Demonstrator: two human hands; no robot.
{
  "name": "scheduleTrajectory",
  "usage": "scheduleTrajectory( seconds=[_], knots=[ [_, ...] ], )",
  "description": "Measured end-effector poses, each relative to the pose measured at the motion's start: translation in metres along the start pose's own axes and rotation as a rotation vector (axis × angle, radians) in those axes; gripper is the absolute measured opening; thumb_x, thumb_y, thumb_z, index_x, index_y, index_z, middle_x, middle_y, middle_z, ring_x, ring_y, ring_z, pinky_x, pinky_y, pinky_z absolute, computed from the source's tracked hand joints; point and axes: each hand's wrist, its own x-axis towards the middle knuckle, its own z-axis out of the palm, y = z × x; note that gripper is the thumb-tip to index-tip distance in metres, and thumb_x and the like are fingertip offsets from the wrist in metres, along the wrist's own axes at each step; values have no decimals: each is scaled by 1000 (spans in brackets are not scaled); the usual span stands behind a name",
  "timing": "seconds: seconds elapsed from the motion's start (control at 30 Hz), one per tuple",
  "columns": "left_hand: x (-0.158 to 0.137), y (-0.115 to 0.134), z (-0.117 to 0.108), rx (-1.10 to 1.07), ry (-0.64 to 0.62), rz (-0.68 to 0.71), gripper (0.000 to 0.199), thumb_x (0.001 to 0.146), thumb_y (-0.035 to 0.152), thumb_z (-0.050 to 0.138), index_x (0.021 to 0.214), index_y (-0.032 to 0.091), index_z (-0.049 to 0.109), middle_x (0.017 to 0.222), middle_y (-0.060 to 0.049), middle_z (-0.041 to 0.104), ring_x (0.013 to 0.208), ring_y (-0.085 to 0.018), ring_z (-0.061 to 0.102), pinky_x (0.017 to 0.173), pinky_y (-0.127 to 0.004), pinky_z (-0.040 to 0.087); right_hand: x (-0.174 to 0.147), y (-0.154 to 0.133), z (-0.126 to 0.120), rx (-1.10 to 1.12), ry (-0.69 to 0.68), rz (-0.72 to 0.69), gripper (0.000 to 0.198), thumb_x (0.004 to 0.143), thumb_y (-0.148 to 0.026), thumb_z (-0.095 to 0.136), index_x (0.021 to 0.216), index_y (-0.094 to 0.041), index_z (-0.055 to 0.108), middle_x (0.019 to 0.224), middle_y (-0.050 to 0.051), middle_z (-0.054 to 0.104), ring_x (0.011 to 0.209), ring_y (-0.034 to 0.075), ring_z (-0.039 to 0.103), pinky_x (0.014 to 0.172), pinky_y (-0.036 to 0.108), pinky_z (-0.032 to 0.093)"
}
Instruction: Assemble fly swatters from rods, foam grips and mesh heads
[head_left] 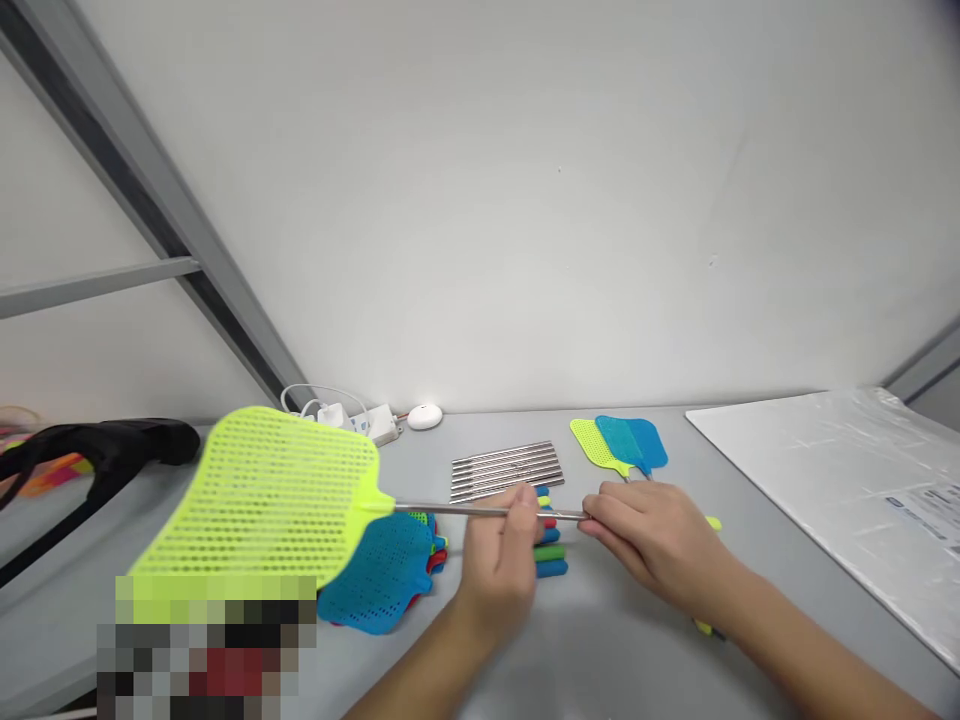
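My left hand [504, 560] is closed round the metal rod of a yellow-green fly swatter [292, 490], its thumb on top. The perforated swatter head spreads out to the left, level above the table. My right hand [649, 535] pinches the far end of the same rod, and its fingers hide the tip. Below the left hand lie colored handle grips [551, 552] in blue, green and red. A stack of loose swatter heads, blue on top [379, 575], rests beneath the held one. Behind the hands several metal rods [506, 470] lie side by side.
A blue fly swatter [637, 440] overlaps a yellow-green one [596, 445] at the back. At right lies a white plastic-wrapped sheet [832, 480]. A power strip [382, 425] and a white rounded case [424, 416] sit by the wall. A black curved object [112, 470] stands left.
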Motion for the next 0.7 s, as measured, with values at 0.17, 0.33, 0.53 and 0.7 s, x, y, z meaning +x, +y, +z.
scheduleTrajectory(
  seconds=[0.17,0.33,0.53,0.7],
  knots=[
    [29,22,-31,-137,315,210,46,96,34,42,52,22,35,51,2,33,52,-14,37,52,-28,33,0,20,-6,-9,1,59,25,102,-29,40,85,-21,56,70,-1,57,58,13,44,57,28,27],
    [40,29,-35,-274,440,346,44,95,28,44,52,21,35,50,5,26,47,-12,29,48,-27,30,0,29,-9,-76,26,31,25,102,-29,41,84,-21,56,69,-1,56,57,12,43,56,28,26],
    [15,8,-8,-129,215,199,45,100,43,37,61,21,41,57,3,37,55,-14,38,54,-27,31,0,20,-6,-123,112,-21,23,100,-27,45,83,-19,57,67,-1,54,56,12,44,56,28,25],
    [-9,-16,13,99,-149,86,47,100,45,33,60,21,35,57,2,35,56,-13,33,55,-29,27,3,-6,1,-46,126,-111,23,101,-26,44,84,-18,59,65,-1,52,57,13,44,55,28,24]
  ],
)
